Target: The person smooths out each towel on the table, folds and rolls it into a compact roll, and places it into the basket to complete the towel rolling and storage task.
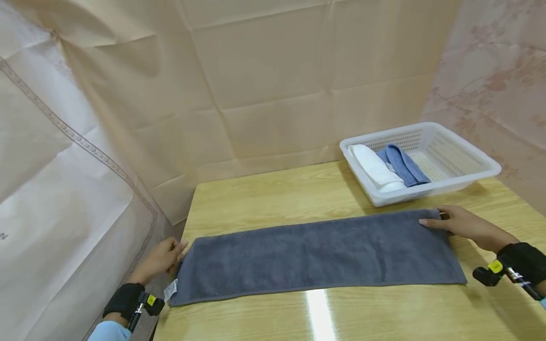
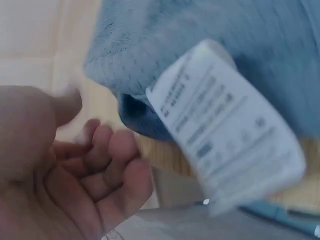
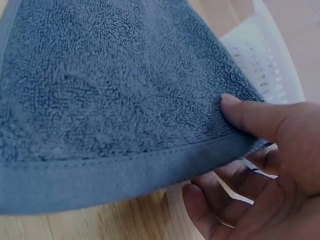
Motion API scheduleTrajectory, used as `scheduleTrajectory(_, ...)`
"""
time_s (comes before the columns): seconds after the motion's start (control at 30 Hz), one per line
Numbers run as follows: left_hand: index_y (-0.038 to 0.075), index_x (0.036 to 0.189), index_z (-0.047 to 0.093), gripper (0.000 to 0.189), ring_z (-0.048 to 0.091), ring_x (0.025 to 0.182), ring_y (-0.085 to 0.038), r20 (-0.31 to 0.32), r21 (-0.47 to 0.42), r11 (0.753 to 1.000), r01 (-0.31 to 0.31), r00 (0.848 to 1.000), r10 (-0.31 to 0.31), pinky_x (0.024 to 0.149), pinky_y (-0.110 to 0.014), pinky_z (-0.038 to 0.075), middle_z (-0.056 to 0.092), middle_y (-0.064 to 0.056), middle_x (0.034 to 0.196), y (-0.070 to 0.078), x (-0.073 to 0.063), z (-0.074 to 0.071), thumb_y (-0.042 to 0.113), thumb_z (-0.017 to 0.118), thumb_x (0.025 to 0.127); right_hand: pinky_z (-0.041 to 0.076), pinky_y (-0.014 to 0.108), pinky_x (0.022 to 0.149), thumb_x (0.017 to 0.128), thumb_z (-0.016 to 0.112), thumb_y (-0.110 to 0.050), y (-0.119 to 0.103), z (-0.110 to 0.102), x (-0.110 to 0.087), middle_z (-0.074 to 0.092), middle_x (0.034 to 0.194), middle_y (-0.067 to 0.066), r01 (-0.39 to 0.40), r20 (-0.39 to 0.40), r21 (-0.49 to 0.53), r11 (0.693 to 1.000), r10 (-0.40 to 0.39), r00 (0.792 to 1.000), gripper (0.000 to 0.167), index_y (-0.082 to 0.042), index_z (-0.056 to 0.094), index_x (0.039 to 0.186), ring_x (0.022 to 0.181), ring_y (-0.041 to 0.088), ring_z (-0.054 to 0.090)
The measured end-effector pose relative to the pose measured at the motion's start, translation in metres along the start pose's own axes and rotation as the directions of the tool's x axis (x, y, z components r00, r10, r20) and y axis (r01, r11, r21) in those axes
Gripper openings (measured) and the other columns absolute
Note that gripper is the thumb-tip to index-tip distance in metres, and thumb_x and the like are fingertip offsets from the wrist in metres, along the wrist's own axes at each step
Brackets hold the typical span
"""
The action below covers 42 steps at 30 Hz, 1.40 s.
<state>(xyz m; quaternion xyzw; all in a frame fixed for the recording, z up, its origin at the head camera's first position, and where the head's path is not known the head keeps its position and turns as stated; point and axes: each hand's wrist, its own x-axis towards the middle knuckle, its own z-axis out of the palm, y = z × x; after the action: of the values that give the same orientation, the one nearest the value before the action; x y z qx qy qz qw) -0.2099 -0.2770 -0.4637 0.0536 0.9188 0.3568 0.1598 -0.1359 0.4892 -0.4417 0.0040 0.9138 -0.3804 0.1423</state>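
Pale wood-grained tabletop (image 1: 256, 194) carries the long, dark-grey terry towel (image 1: 298, 258), spread leftward from the right hand (image 1: 467, 227), which pinches its far corner, thumb above, fingers beneath. The left hand (image 1: 159, 259), loosely curled around nothing, sits just beside the opposite end, near the white printed fabric label (image 2: 225, 125). Taking that end's far corner too and keeping both pinches level should, I judge, stop the cloth skewing.
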Motion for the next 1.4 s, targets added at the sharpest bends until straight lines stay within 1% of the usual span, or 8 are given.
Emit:
scheduleTrajectory(0.17, -0.005, 0.106, 0.060, 0.009, 0.063, 0.064, -0.025, 0.134, -0.124, 0.992, -0.029, 0.990, 0.046, 0.057, -0.043, 0.057, 0.062, -0.013, 0.079, 0.004, -0.004, -0.002, 0.001, 0.055, 0.103, 0.045, 0.035, 0.072, 0.106, 0.059, -0.035, 0.006, 0.001, 0.000, 0.047, 0.102, 0.013, 0.003, -0.034, -0.012, 1.000, -0.004, 0.999, 0.035, -0.001, 0.051, 0.100, 0.094, 0.024, 0.049)
scheduleTrajectory(0.33, 0.001, 0.137, 0.050, 0.061, 0.059, 0.078, -0.026, 0.204, -0.023, 0.971, -0.237, 0.950, 0.237, 0.059, -0.038, 0.053, 0.055, -0.018, 0.103, 0.006, -0.002, -0.002, -0.019, 0.066, 0.081, 0.039, 0.037, 0.071, 0.108, 0.056, -0.033, 0.008, 0.006, 0.004, 0.044, 0.096, 0.010, -0.027, -0.018, -0.023, 0.999, 0.027, 0.999, 0.034, 0.000, 0.049, 0.100, 0.091, 0.026, 0.047)
scheduleTrajectory(0.47, 0.007, 0.137, 0.052, 0.069, 0.059, 0.089, -0.028, 0.125, 0.265, 0.895, -0.360, 0.933, 0.338, 0.070, -0.038, 0.052, 0.052, -0.018, 0.113, 0.006, 0.003, 0.006, -0.007, 0.083, 0.078, 0.036, 0.034, 0.068, 0.108, 0.055, -0.030, 0.006, 0.006, 0.006, 0.042, 0.092, 0.008, -0.007, -0.030, -0.055, 0.998, 0.006, 1.000, 0.032, -0.001, 0.048, 0.097, 0.086, 0.022, 0.044)
scheduleTrajectory(0.7, 0.003, 0.130, 0.064, 0.045, 0.056, 0.082, -0.018, -0.019, 0.551, 0.790, -0.268, 0.943, 0.333, 0.063, -0.034, 0.048, 0.053, -0.010, 0.105, 0.000, 0.009, 0.022, 0.002, 0.074, 0.086, 0.037, 0.035, 0.069, 0.108, 0.055, -0.029, 0.006, 0.004, 0.008, 0.047, 0.095, 0.009, 0.001, -0.014, -0.053, 0.999, -0.002, 1.000, 0.031, -0.001, 0.050, 0.097, 0.088, 0.023, 0.046)
scheduleTrajectory(0.93, 0.010, 0.104, 0.073, 0.013, 0.052, 0.070, -0.011, -0.089, 0.653, 0.682, -0.329, 0.861, 0.500, 0.058, -0.029, 0.046, 0.054, -0.002, 0.090, 0.000, 0.014, 0.024, 0.003, 0.070, 0.093, 0.036, 0.033, 0.065, 0.109, 0.054, -0.028, 0.012, 0.005, 0.005, 0.045, 0.091, 0.007, 0.006, -0.042, -0.040, 0.999, -0.008, 0.999, 0.030, -0.001, 0.050, 0.095, 0.083, 0.020, 0.044)
scheduleTrajectory(1.17, 0.007, 0.119, 0.060, 0.026, 0.056, 0.077, -0.012, -0.042, 0.550, 0.778, -0.304, 0.920, 0.389, 0.064, -0.034, 0.048, 0.058, -0.001, 0.098, 0.003, 0.017, 0.028, 0.011, 0.070, 0.096, 0.032, 0.032, 0.063, 0.109, 0.053, -0.029, 0.012, 0.006, 0.004, 0.038, 0.084, 0.004, 0.008, -0.056, -0.015, 1.000, -0.009, 0.998, 0.033, -0.003, 0.046, 0.090, 0.077, 0.017, 0.042)
scheduleTrajectory(1.23, 0.007, 0.130, 0.055, 0.036, 0.056, 0.073, -0.010, -0.060, 0.555, 0.776, -0.300, 0.916, 0.396, 0.059, -0.032, 0.047, 0.059, 0.000, 0.095, 0.004, 0.018, 0.032, 0.012, 0.067, 0.097, 0.033, 0.032, 0.063, 0.109, 0.053, -0.029, 0.013, 0.005, 0.004, 0.039, 0.085, 0.004, 0.001, -0.047, -0.014, 1.000, -0.002, 0.999, 0.032, -0.003, 0.046, 0.091, 0.078, 0.017, 0.042)
scheduleTrajectory(1.4, 0.013, 0.131, 0.065, 0.036, 0.051, 0.064, -0.012, -0.169, 0.616, 0.737, -0.277, 0.868, 0.467, 0.051, -0.032, 0.043, 0.060, -0.005, 0.094, 0.007, 0.021, 0.036, 0.007, 0.058, 0.096, 0.035, 0.033, 0.065, 0.109, 0.053, -0.029, 0.014, 0.003, 0.005, 0.042, 0.089, 0.006, -0.014, -0.027, -0.015, 1.000, 0.013, 1.000, 0.032, -0.002, 0.048, 0.094, 0.082, 0.019, 0.044)
